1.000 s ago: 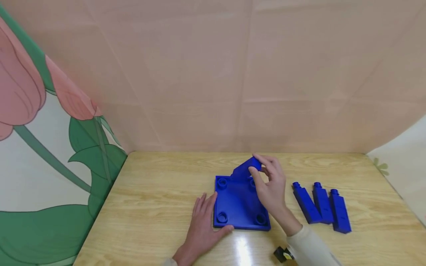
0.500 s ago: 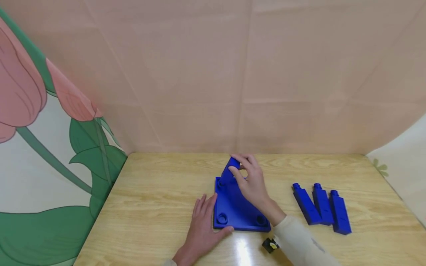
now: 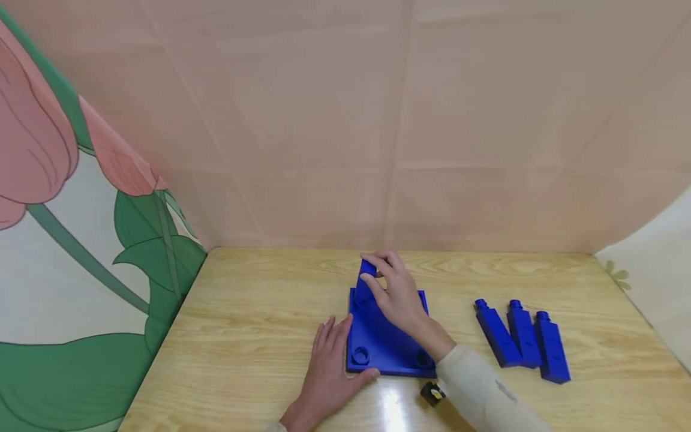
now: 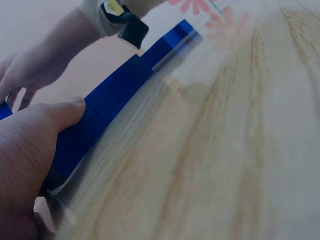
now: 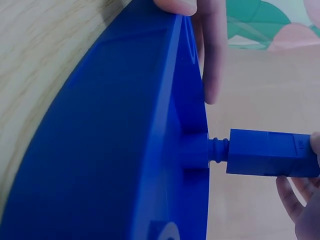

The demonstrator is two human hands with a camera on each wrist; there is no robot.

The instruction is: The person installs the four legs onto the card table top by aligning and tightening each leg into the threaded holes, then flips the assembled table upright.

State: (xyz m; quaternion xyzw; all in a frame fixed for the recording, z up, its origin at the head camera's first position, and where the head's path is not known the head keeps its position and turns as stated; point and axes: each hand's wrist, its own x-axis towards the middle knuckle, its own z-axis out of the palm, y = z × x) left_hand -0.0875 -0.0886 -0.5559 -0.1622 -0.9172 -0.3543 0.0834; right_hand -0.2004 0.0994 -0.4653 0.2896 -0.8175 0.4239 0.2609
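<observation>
A: And the blue post (image 3: 364, 289) has swung across! A second ago it leaned over by the middle of the far edge; now it's nearly upright at the far-left corner of the blue tray (image 3: 385, 345).

B: Its ridged neck (image 5: 219, 150) shows at the mouth of the socket (image 5: 195, 150): lined up, I'd judge, not pressed home.

A: The hands?

B: Right hand (image 3: 398, 295): fingers closed in a pinch on the post's upper end. Left hand (image 3: 333, 371): fingers extended, gripping nothing, resting along the tray's left edge, unmoved.

A: Further out, three spare posts (image 3: 522, 336) lie to the right on the wood-grain table (image 3: 243, 336).

B: Behind, a creased pink curtain (image 3: 302, 132); flowered cloth (image 3: 59, 288) left, pale cloth (image 3: 655, 258) right.
</observation>
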